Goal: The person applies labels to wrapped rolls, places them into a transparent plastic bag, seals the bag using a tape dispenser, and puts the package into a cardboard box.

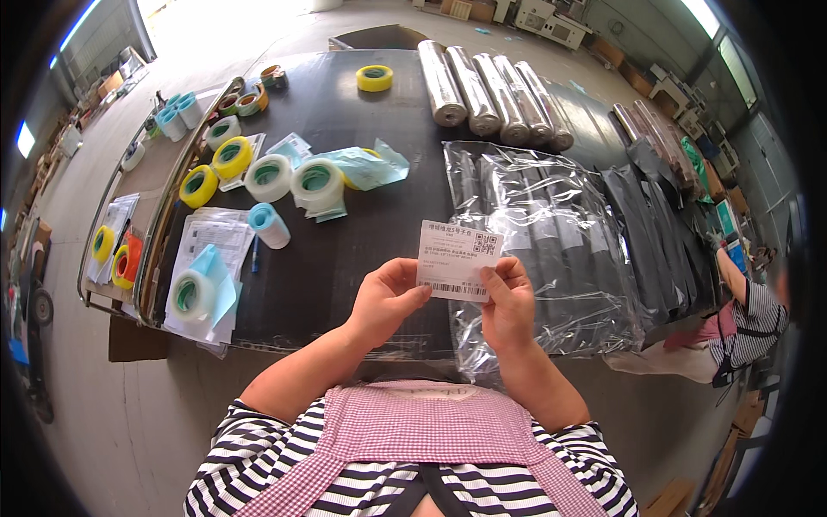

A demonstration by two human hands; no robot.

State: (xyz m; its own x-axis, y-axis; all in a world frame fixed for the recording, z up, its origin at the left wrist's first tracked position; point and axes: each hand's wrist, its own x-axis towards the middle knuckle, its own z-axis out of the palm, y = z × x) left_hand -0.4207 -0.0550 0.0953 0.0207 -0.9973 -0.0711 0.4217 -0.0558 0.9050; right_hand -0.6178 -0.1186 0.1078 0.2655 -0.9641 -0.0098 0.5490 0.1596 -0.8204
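White label (452, 263) is pinched in both grips (379, 302) (510, 312).

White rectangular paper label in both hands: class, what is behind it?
Behind the label, black tabletop shows leftward and clear plastic wrapping rightward; what it covers is hidden.

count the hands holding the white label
2: the left hand grips the white label at its lower left, the right hand at its lower right. None seems hidden.

Bright doorway (177, 12), glaring film (551, 250), crisp label (457, 263), rim perhaps soft
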